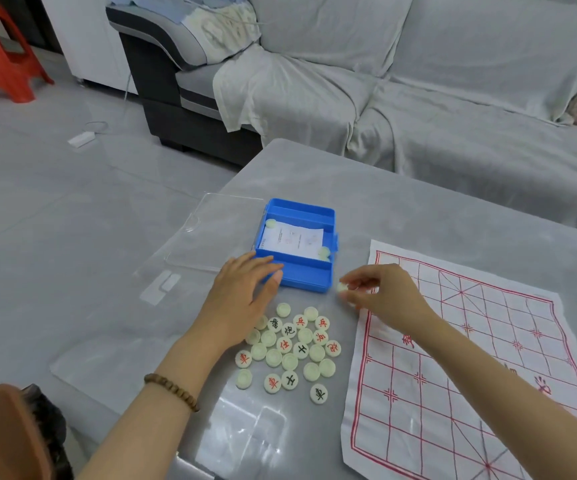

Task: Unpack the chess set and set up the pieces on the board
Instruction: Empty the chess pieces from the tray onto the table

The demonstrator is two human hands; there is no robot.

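Far left: red plastic stool [0,46], moulded, on glossy grey tile floor [55,202]. Small white flat adapter [81,138] with cord on the floor, beyond the table. Near-left corner: brush [13,434], brown wooden back, dark bristles.

Table [401,202]: grey, smooth, shiny. At its left edge, the lid [218,230]: clear hard plastic, rectangular, rounded corners, lying flat just left of the blue box [306,277].

Left hand [242,292]: palm down, fingers straight and slightly spread, fingertips touching the box's near-left corner, gripping nothing. Brown bead bracelet [171,391] on that wrist.

Blue box: hard plastic, rectangular, uncovered, mid-table. Inside it, a white printed leaflet [294,240] lies flat. One pale disc [271,223] sits in the far-left corner, and another disc [324,252] is against the right wall.

Near side of the box: pieces [289,330], round cream discs in a loose cluster flat on the table between the two forearms. Some show red or black characters, others show a blank side.

Right hand [380,289]: fingers curled, pinching a single piece [341,287] between thumb and fingertips. It is just right of the box's near-right corner, at the board's far-left edge.

Board [453,393]: thin white sheet, creased, red printed grid, spread flat on the table's right side.

Far: sofa [436,98] draped in wrinkled grey cloth.
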